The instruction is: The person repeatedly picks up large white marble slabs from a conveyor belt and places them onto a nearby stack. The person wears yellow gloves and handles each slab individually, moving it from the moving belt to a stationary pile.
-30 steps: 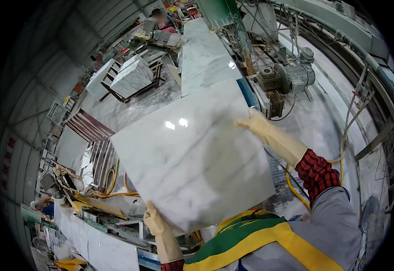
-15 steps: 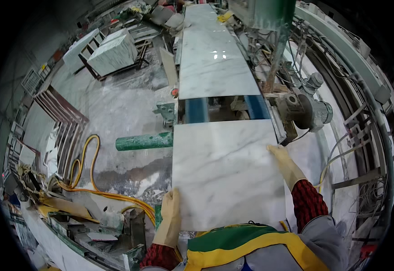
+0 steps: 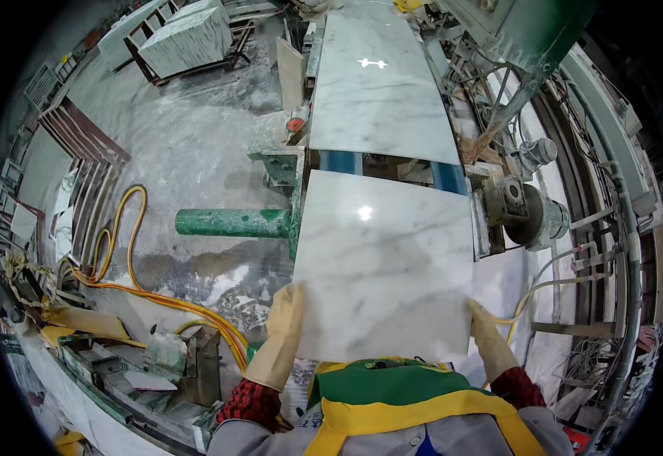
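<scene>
A white marble slab with grey veins lies flat before me, its near edge close to my green and yellow apron. My left hand, in a cream glove, closes on the slab's left edge near its front corner. On the opposite edge my gloved right hand is also closed, its fingers partly hidden by the slab. Beyond a narrow gap showing blue conveyor belts lies a second marble slab, longer and glossy.
A green roller-like tube juts out left of the conveyor. An electric motor stands at its right side. Yellow hoses loop across the floor. Marble blocks rest on a rack at the far left, behind a slotted metal rack.
The near slab has moved slightly away from me, and the gap to the far slab is narrower. My right hand has slid back along the edge toward me. The whole view has shifted.
</scene>
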### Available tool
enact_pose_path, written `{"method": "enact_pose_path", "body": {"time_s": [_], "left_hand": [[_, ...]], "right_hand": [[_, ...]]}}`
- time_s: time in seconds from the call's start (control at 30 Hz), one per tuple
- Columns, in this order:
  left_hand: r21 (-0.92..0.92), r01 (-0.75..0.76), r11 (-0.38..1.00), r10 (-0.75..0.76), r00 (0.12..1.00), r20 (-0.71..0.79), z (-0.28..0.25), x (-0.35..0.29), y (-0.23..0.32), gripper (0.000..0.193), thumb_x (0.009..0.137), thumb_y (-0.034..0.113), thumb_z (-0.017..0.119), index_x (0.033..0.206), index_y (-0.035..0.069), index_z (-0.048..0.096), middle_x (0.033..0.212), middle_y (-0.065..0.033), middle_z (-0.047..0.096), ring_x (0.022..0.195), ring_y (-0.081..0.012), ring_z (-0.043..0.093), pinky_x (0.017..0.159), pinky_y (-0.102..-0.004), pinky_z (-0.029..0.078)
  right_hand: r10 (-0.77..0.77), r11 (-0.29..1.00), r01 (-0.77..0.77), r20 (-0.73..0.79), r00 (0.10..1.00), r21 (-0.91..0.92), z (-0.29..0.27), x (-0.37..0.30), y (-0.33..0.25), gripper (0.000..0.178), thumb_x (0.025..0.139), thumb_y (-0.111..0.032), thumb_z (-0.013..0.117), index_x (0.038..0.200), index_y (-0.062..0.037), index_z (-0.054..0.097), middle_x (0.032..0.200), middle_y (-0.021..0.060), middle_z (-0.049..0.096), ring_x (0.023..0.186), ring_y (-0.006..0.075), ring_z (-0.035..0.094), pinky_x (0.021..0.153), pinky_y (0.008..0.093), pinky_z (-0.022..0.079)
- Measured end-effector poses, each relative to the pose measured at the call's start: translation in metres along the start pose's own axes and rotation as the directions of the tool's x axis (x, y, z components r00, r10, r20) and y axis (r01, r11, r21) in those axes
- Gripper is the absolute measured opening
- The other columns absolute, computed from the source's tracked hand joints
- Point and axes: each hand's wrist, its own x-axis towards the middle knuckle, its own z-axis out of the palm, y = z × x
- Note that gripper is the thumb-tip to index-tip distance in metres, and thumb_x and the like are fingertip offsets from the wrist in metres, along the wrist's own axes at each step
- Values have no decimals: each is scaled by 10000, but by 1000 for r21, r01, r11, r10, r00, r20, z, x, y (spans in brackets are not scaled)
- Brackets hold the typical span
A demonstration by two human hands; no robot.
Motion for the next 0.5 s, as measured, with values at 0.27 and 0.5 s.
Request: {"method": "enact_pose_path", "body": {"time_s": [0.27,0.5], "left_hand": [[-31,-67,997,65,995,-73,18,35,9,645,1071,621,512,1477,155,696,1463,-152,731,1340,-415,692,1147,-511,505],[-79,-39,996,36,999,-40,9,32,58,630,1072,614,511,1359,111,759,1322,-174,792,1271,-423,724,1091,-508,525]], "right_hand": [[-62,992,24,-307,950,-124,16,13,26,537,999,-374,872,1352,-1,715,1155,75,782,933,174,740,790,344,616],[-162,976,107,-304,939,-192,-22,72,57,819,962,-504,851,1427,130,623,1232,176,774,1018,291,769,864,407,622]]}}
